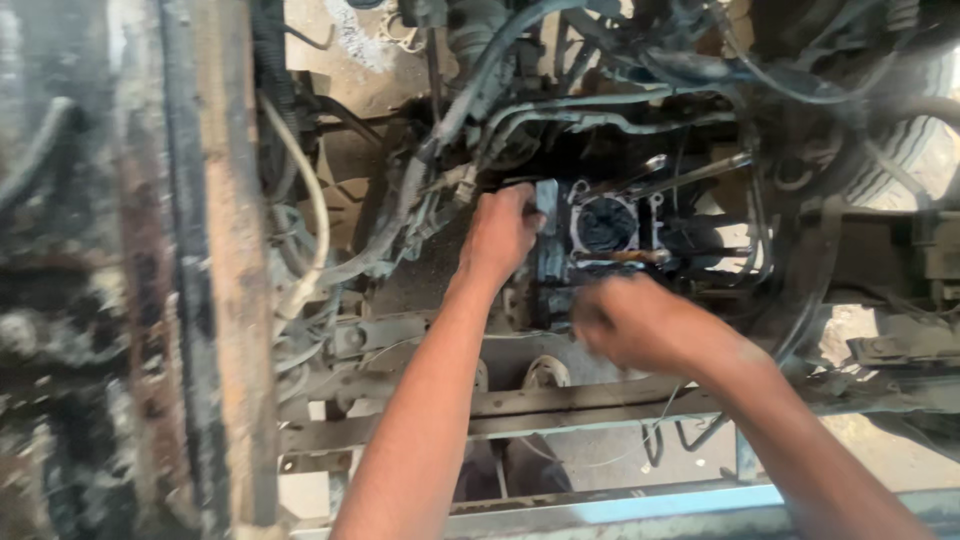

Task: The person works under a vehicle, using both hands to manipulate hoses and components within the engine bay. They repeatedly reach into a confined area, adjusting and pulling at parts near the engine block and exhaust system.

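Fingers of left hand (500,235) clamp engine block (580,250) edge; right hand (630,320) blurred, grip unclear.

The right hand (625,325) is smeared by motion blur, so its fingers and whatever they may grip cannot be made out. The left hand (500,235) covers the near edge of the engine block (600,235), its fingertips hidden behind the metal. Both forearms are cut off by the bottom edge. The rusty frame rail (215,270) on the left is blurred. Hoses (560,110) run out past the top edge.
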